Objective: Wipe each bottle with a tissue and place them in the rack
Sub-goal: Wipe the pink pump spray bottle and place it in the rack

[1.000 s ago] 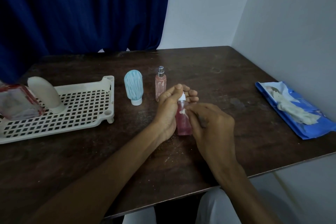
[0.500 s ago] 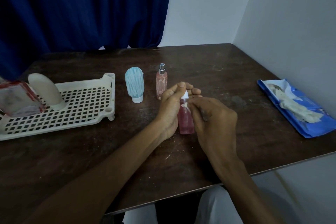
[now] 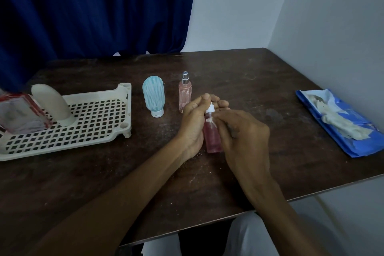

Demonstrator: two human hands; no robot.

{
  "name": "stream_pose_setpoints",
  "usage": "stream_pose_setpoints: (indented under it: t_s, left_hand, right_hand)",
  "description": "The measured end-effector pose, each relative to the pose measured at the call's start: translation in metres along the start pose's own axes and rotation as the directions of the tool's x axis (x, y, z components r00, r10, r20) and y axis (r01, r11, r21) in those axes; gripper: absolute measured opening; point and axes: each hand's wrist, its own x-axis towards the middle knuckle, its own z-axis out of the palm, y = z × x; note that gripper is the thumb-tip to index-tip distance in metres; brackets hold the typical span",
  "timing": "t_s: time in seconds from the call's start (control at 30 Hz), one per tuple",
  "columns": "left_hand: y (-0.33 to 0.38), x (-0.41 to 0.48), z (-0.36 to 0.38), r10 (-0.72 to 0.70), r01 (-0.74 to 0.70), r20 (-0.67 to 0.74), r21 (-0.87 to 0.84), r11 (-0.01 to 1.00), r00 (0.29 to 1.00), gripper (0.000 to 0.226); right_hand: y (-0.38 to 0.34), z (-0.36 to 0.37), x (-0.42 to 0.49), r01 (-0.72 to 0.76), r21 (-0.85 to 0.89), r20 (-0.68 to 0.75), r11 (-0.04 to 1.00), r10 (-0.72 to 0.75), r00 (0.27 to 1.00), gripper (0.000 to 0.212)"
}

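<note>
Two hands on pink bottle (image 3: 212,138), table (image 3: 249,85) centre: left hand (image 3: 193,123) wraps it, cap end pointing away; right hand (image 3: 244,132) pinches tissue scrap (image 3: 210,119) at neck; rack (image 3: 97,96) well off left, left hand nearer.

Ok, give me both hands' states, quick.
Left hand: grips the pink clear plastic bottle with white cap.
Right hand: pinches a white tissue scrap against it.

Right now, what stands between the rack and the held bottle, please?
The head view shows a blue bottle and a slim pink spray bottle there, both upright.
</note>
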Motion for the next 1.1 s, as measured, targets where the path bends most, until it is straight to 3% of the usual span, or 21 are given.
stream_pose_setpoints:
  t_s: [0.27, 0.5, 0.7, 0.87, 1.1]
  left_hand:
    - [-0.001, 0.002, 0.003, 0.040, -0.039, -0.028, 0.036, 0.999, 0.999, 0.028]
    - [0.002, -0.001, 0.002, 0.013, -0.013, 0.006, 0.003, 1.000, 1.000, 0.028]
    - [0.002, 0.003, 0.003, 0.027, -0.028, -0.026, -0.004, 1.000, 0.999, 0.029]
    - [-0.001, 0.004, 0.000, 0.045, -0.045, -0.004, 0.009, 0.999, 0.999, 0.030]
    - [-0.002, 0.003, 0.002, 0.056, -0.056, 0.001, 0.070, 0.996, 0.998, 0.032]
  right_hand:
    - [0.001, -0.011, -0.021, 0.070, -0.019, 0.083, 0.997, -0.068, 0.994, 0.016]
    - [-0.002, -0.002, 0.000, 0.055, -0.042, 0.013, 0.998, -0.054, 0.998, 0.009]
    - [-0.002, -0.007, -0.031, 0.127, 0.000, 0.108, 0.992, -0.126, 0.986, 0.014]
    - [0.005, -0.018, -0.038, 0.033, 0.018, 0.059, 0.999, -0.034, 0.998, 0.024]
    - [-0.003, -0.011, -0.038, 0.036, 0.054, 0.048, 0.998, -0.039, 0.998, 0.021]
